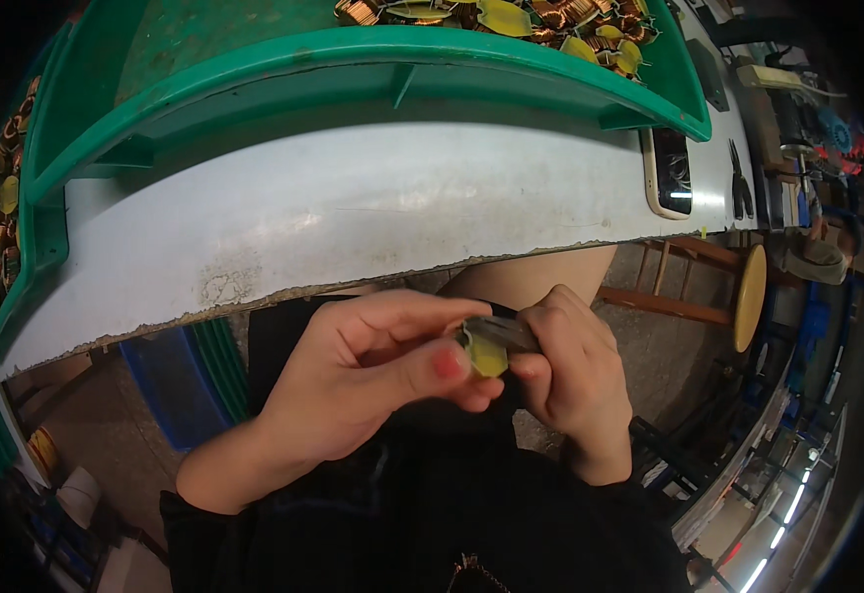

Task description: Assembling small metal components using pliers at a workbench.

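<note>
Just past the table's front edge, above my lap, my left hand [353, 381] pinches a small coil part with a yellow plate [488, 358] between thumb and fingers. From the right, my right hand [580, 371] closes around a flat grey metal tool [504, 333]. Its narrow end lies against the upper edge of the yellow part. The tool's exact kind is hidden by my fingers, and so is much of the part.
A green tray [392, 49] on the white table [382, 188] holds several copper coils [560, 20] with yellow plates. More coils lie at far left. A phone [669, 178] and a dark-handled pointed tool [739, 183] lie right. A stool [748, 296] stands beyond; a blue bin [170, 381] sits below.
</note>
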A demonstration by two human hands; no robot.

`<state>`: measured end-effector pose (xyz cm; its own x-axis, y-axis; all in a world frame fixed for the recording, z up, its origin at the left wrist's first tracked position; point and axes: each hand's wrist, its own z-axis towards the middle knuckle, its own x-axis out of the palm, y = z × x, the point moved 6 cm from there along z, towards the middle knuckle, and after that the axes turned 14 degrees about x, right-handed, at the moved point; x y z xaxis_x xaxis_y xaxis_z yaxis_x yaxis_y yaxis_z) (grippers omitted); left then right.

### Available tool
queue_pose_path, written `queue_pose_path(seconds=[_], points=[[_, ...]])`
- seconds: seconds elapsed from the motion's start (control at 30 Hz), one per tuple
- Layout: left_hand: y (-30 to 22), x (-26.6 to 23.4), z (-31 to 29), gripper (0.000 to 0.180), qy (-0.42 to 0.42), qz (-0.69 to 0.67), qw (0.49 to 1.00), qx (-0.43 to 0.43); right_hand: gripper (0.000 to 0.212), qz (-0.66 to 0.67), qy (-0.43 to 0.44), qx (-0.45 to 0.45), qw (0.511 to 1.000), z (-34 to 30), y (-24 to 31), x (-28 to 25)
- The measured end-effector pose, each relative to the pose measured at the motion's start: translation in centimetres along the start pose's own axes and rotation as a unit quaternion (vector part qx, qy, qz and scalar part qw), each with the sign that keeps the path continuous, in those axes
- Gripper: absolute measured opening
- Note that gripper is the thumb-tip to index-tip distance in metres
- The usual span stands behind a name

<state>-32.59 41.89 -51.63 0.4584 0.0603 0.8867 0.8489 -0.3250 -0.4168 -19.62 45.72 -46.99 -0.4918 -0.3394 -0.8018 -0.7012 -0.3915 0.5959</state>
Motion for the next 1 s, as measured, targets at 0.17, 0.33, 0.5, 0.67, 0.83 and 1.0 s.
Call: queue_pose_path(seconds=[0.17, 0.33, 0.5, 0.67, 0.83, 1.0], points=[[0.1, -0.1, 0.1, 0.040, -0.031, 0.108, 0.987, 0.117, 0.018, 0.004, -0.008, 0.023, 1.000, -0.1, -0.8, 0.6], [-0.3, 0.3, 0.1, 0.044, -0.007, 0.179, 0.960, 0.216, 0.017, -0.052, -0.063, 0.002, 0.997, -0.2, -0.4, 0.5], [0.0, 0.1, 0.1, 0.043, -0.021, 0.175, 0.962, 0.210, 0.015, -0.099, -0.062, 0.023, 0.993, -0.7, -0.3, 0.6], [0.1, -0.8, 0.6, 0.043, -0.023, 0.163, 0.976, 0.143, 0.015, 0.028, -0.051, 0.103, 0.993, -0.9, -1.3, 0.6], [-0.8, -0.2, 0.8, 0.045, -0.015, 0.140, 0.967, 0.210, 0.019, 0.177, -0.064, 0.132, 0.973, -1.7, -2.6, -0.7], [-0.8, -0.2, 0.6, 0.045, 0.027, 0.142, 0.961, 0.236, 0.024, 0.051, -0.048, 0.049, 0.996, -1.7, -2.0, 0.3]])
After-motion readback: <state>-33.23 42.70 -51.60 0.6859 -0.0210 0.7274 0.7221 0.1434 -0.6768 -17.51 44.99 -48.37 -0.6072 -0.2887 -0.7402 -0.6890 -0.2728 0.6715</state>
